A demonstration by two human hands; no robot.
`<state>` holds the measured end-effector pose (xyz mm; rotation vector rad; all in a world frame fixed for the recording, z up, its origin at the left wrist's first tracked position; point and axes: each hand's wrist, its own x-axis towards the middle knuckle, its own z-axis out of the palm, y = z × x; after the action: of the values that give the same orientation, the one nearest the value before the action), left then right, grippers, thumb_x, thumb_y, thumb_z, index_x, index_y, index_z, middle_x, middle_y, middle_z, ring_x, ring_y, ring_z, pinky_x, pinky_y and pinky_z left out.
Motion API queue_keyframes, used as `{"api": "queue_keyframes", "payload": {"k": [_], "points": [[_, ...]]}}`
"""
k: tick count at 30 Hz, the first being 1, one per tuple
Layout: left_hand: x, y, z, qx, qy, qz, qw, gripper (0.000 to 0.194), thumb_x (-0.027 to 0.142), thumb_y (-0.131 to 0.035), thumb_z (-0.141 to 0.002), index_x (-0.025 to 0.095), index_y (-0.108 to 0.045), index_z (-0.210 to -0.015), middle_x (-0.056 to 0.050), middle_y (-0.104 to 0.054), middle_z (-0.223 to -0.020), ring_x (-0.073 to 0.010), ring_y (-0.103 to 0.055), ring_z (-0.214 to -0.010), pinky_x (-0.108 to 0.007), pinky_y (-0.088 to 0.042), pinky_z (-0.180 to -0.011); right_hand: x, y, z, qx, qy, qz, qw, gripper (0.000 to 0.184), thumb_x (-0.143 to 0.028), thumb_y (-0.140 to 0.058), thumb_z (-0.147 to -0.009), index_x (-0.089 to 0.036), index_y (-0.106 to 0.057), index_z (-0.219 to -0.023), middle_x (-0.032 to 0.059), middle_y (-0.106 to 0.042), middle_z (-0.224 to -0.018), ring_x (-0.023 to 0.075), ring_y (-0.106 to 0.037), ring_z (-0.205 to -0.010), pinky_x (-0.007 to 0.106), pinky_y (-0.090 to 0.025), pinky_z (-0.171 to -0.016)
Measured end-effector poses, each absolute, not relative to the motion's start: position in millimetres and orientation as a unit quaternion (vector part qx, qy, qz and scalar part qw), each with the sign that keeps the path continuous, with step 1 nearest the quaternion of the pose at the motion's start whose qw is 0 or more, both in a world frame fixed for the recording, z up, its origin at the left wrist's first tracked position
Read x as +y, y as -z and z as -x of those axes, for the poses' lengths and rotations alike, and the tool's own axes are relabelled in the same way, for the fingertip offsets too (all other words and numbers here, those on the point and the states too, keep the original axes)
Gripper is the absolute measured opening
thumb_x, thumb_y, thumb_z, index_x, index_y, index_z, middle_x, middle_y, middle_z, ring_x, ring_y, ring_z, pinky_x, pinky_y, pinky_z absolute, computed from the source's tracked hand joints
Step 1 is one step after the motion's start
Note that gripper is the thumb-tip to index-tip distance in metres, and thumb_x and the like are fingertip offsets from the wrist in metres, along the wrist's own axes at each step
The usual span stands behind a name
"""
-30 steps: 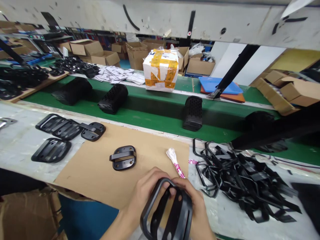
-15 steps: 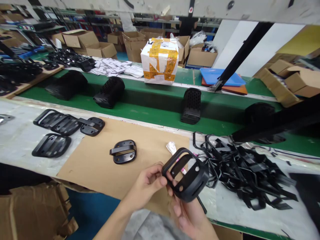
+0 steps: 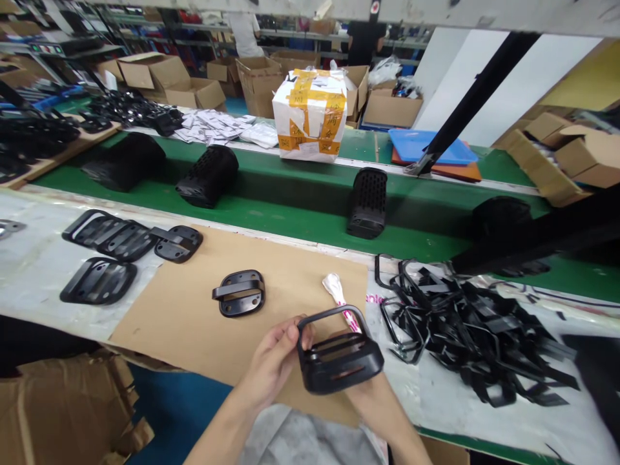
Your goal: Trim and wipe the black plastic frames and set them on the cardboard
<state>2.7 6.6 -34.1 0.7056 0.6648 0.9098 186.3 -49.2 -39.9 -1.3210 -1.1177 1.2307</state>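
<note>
Both hands hold one black plastic plate with a wire handle [image 3: 336,355] just above the near edge of the brown cardboard sheet [image 3: 194,323]. My left hand [image 3: 274,358] pinches the plate's left end, fingers closed. My right hand [image 3: 371,394] supports it from underneath and is mostly hidden by the plate. A finished black plate with a handle [image 3: 239,293] lies on the cardboard to the upper left. A pile of black wire handles [image 3: 465,329] lies on the bench to the right.
Several more black plates [image 3: 109,248] lie at the left of the bench. A twisted white wrapper [image 3: 339,298] rests on the cardboard. Behind runs a green conveyor [image 3: 290,219] carrying black perforated housings [image 3: 368,201]. A taped white box [image 3: 310,116] and cardboard cartons stand beyond.
The plate has been turned from upright and tilted to lying nearly flat with its face up, and lowered slightly toward me. The left hand stays on its left end.
</note>
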Motion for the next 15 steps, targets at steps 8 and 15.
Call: {"api": "queue_keyframes", "payload": {"k": [8, 15], "points": [[5, 40, -2, 0.377, -0.388, -0.354, 0.763, 0.052, 0.062, -0.06, -0.1, 0.019, -0.056, -0.072, -0.002, -0.054, -0.074, -0.0194, -0.054, -0.083, -0.028, -0.043, -0.081, -34, 32, -228, -0.471, -0.436, 0.579, 0.503, 0.02, -0.036, -0.069, -0.101, -0.029, -0.074, -0.12, 0.0062, -0.078, -0.121, 0.0221, -0.074, -0.111, 0.031, -0.059, -0.098], [-3, 44, 2, 0.433, -0.325, -0.436, 0.719, 0.053, 0.061, -0.057, -0.102, 0.017, -0.061, -0.072, -0.002, -0.058, -0.072, -0.0162, -0.054, -0.073, -0.027, -0.043, -0.073, -22, 23, -195, -0.631, -0.428, 0.513, 0.394, 0.019, -0.024, -0.066, -0.105, -0.029, -0.076, -0.121, 0.0027, -0.078, -0.117, 0.0188, -0.073, -0.11, 0.028, -0.056, -0.099]]}}
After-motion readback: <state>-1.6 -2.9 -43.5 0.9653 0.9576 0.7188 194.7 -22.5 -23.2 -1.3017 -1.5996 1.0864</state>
